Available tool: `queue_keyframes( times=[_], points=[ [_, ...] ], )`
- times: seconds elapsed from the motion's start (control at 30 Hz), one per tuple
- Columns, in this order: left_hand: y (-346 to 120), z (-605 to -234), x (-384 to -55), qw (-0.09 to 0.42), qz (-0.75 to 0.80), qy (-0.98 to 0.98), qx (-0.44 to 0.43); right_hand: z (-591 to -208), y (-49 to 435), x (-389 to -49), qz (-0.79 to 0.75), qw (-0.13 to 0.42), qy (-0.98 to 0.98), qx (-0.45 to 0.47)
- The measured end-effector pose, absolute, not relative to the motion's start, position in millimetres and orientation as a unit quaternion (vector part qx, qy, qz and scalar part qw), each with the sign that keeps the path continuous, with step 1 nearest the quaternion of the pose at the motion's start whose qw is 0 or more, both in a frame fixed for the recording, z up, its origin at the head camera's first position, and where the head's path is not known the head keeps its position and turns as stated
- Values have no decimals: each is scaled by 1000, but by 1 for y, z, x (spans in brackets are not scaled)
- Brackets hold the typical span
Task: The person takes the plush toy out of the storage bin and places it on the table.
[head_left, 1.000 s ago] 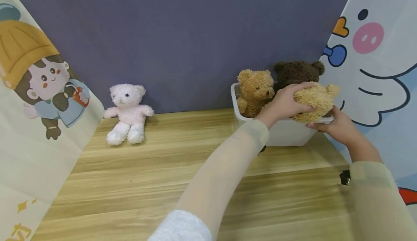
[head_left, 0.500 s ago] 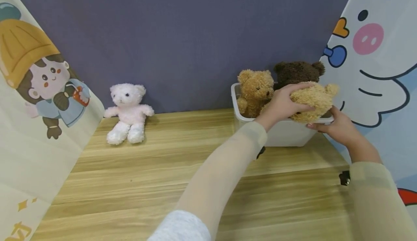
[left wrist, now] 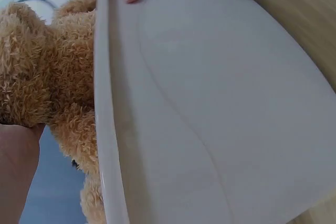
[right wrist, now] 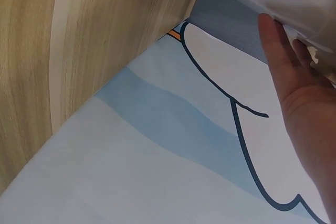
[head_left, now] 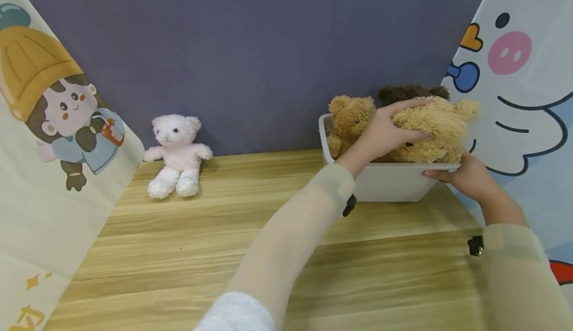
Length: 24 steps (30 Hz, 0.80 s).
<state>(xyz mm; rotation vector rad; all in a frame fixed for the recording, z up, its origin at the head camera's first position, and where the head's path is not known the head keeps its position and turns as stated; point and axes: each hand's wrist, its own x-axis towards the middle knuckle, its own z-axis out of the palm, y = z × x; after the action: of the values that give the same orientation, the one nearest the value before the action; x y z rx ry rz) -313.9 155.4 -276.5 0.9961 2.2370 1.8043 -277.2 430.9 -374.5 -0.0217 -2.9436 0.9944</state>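
A wooden table (head_left: 188, 251) with long yellowish grain runs back to a dark, plain wall (head_left: 241, 62), and printed panels close it in at both sides: a cartoon child on the left panel (head_left: 58, 236), a pink snout on the right panel (head_left: 528, 117). A wide stretch of bare grain lies between the white bear (head_left: 179, 158), sitting upright near the left panel and the back edge, and the box (head_left: 389, 184), which stands near the right panel with only a narrow gap at that end. More tabletop spreads in front of the box, under the forearms.

The box is smooth, pale plastic, with a raised lip and walls that narrow downward. The tan bear (head_left: 440, 132) is at its right end, body mostly above the near rim, its fur curly and shaggy. The left hand (head_left: 386, 129) grips it, thumb spread away from the fingers, which press into the plush. The right hand (head_left: 475, 176) holds the box's near right corner, thumb against the front wall and fingers along the outer side. Inside, the golden-brown bear (head_left: 353, 119) sits at the left end, partly behind the left hand; the dark brown bear (head_left: 407, 92) shows only its fuzzy head top behind the tan one. Thin beige sleeves (head_left: 291, 236) cover both forearms.
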Motion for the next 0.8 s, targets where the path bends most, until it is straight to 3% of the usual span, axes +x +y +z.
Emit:
queue_keyframes(
  times=[0.4,0.67,0.8],
  points=[
    [121,-278,-306,-45,700,625,343,-376,428,-281,310,12,-950,-42],
    [93,-262,-323,-103,772,553,294,-380,430,-282,305,4,-952,-36],
    [78,-261,-334,-103,833,481,252,-381,431,-282,312,5,-949,-31]
  ],
)
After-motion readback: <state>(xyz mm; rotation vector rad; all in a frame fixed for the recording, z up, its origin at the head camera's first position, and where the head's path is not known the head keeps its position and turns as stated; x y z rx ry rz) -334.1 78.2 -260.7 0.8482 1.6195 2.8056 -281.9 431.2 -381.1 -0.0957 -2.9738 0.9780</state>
